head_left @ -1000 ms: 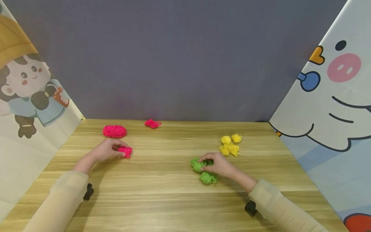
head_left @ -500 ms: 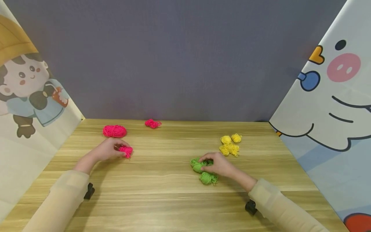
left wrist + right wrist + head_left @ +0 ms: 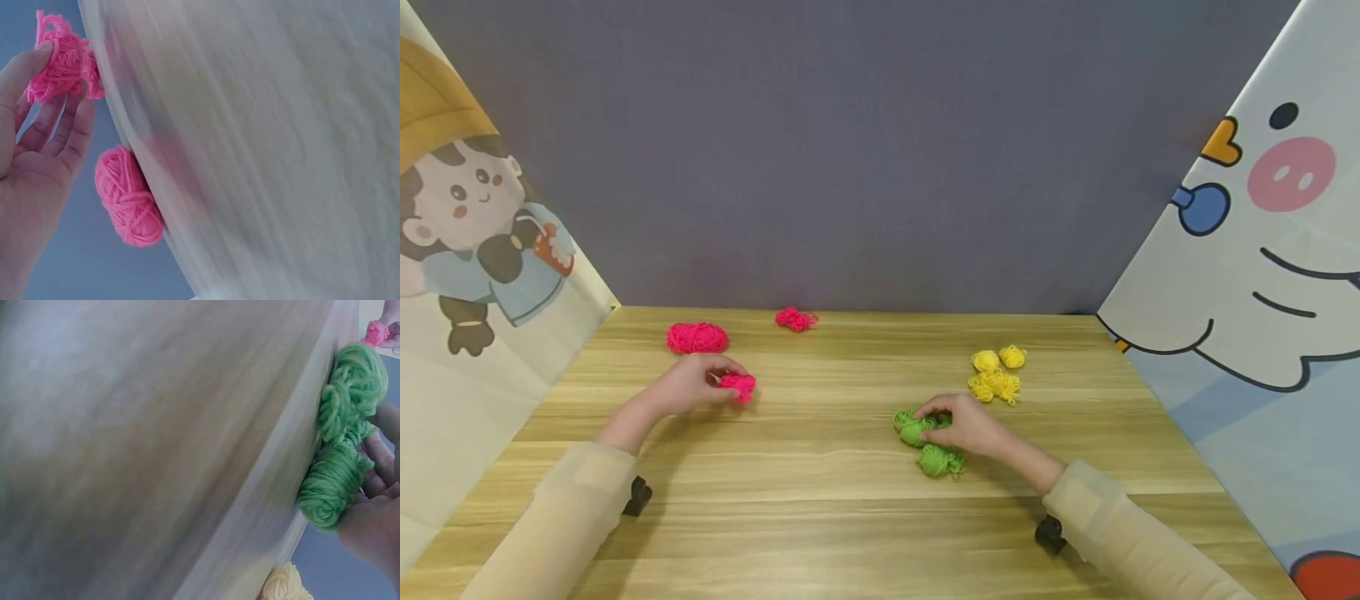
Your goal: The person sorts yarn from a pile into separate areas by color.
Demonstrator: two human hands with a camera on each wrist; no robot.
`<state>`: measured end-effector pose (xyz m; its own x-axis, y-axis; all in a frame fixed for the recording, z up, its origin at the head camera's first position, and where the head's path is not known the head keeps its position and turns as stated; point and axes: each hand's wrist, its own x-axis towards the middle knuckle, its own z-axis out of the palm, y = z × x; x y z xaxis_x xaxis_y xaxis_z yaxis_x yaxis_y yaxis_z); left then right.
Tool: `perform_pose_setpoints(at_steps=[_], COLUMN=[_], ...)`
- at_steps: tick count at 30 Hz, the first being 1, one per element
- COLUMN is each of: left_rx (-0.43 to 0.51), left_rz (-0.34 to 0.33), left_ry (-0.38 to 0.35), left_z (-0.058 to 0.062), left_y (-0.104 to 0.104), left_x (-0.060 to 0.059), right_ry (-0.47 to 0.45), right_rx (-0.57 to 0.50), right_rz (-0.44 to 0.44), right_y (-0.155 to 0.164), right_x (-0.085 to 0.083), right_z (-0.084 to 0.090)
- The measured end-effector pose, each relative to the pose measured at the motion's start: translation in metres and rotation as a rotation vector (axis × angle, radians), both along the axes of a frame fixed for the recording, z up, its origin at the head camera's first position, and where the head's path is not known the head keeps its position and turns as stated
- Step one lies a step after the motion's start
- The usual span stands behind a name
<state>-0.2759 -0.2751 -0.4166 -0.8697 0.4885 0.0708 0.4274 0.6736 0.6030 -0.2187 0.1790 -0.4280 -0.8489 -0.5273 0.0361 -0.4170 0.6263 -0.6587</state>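
A small pink yarn bundle [image 3: 739,387] is pinched by the fingers of the left hand [image 3: 688,385], just above the bench [image 3: 835,500] at its left side, near a larger pink yarn ball [image 3: 697,337]. The right hand [image 3: 972,426] is curled on a green yarn bundle [image 3: 914,427], with a second green bundle [image 3: 938,460] touching it. The loose loops should be kept gathered, so no thread is caught. Yellow yarn bundles [image 3: 996,372] are seen far right; cartoon panels [image 3: 1262,275] and a grey wall [image 3: 865,150] enclose the wooden surface.

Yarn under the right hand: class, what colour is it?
Green yarn; the head view shows it best.
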Motion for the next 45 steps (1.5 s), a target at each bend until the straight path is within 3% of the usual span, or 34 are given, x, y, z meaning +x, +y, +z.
perform_pose_setpoints(at_steps=[26,40,45], left_rx=[0.089,0.125,0.134], left_rz=[0.000,-0.056,-0.091], left_ry=[0.108,0.130,0.099], left_z=[0.014,0.015,0.013], left_y=[0.047,0.071,0.078], left_x=[0.029,0.045,0.050], right_ry=[-0.002,0.002,-0.004], right_rx=[0.017,0.012,0.013], right_rz=[-0.004,0.007,0.003], right_y=[-0.001,-0.001,-0.002], right_x=[-0.001,-0.002,-0.001], right_z=[0.001,-0.001,0.000])
